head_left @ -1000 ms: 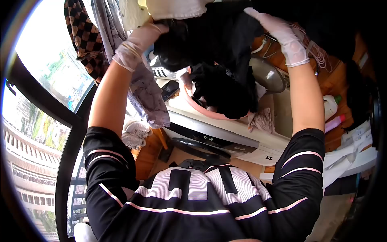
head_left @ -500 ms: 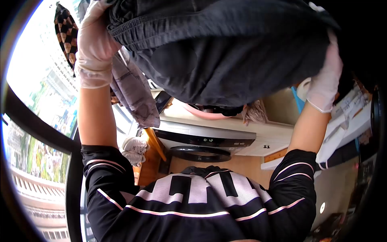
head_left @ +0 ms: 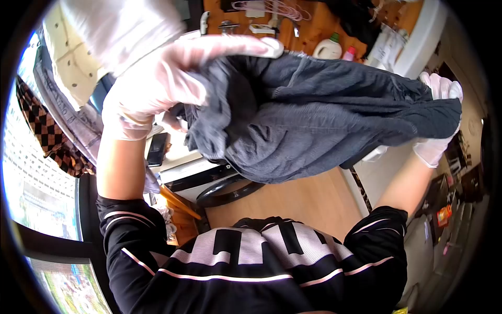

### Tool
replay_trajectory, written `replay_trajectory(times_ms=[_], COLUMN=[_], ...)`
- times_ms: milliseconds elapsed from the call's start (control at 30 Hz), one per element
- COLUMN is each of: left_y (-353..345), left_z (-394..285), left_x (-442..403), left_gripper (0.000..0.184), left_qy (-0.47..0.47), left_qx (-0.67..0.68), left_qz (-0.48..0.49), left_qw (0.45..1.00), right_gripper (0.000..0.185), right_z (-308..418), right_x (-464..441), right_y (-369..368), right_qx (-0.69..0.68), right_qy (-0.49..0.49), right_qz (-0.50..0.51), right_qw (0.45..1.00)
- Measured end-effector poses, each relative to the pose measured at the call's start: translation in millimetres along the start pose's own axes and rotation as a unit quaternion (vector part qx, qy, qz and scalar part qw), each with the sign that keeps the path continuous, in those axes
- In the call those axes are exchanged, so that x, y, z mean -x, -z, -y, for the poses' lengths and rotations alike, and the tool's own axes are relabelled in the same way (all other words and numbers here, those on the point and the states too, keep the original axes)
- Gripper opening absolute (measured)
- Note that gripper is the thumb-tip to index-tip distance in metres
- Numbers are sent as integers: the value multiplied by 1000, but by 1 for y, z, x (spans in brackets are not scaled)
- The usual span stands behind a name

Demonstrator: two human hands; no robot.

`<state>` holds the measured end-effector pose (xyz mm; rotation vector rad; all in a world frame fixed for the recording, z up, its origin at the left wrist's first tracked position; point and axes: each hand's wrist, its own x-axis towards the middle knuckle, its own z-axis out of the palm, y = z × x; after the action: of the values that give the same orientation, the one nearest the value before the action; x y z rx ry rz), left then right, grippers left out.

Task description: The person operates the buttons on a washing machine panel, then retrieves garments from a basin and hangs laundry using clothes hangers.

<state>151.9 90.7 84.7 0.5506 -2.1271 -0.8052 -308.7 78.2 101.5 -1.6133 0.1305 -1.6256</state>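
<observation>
A dark grey garment (head_left: 314,125) with visible seams stretches between my two hands, bunched and sagging in the middle. My left hand (head_left: 157,83), in a thin whitish glove, grips its left end, with one finger reaching along the top edge. At the other end my right hand (head_left: 442,91), gloved the same way, has its fingers curled over the cloth. The fabric covers part of the right palm. Just above my left wrist hangs a blurred white cloth (head_left: 117,31).
Below the garment is a washing machine (head_left: 230,193) with a round dark door. Clothes such as a checkered one (head_left: 47,125) hang by the window at left. A wooden shelf at the back holds a detergent bottle (head_left: 328,48) and pink hangers (head_left: 272,8).
The view has turned to the right. The garment, earlier raised and spread wide, is now lower and more gathered between both hands. The pink basin has gone out of sight.
</observation>
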Motion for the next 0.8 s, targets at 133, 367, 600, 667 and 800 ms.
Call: replay_trajectory(times_ms=[133,367,600,667,800], left_y=[-66,-174,-217,-235,-276], left_z=[-11,-15,18,11,1], left_x=[-47,-105,-161,-182,-220], left_gripper=[67,66,30,40,39], left_qy=[108,256,184,166,302], left_qx=[-153,-557,-549,-463,-120], left_qz=[157,10,135,165,125], left_qw=[970,790,804,855,937], right_gripper=[26,25,16,20,26], right_z=[58,162,191,205,234], right_x=[19,72,158,167,189], right_y=[-11,-2,78,99,141], right_qx=[232,547,845,864,899], right_qy=[47,-101,-210,-180,-93], right_qz=[182,547,221,210,199], right_qw=[954,625,439,419,379])
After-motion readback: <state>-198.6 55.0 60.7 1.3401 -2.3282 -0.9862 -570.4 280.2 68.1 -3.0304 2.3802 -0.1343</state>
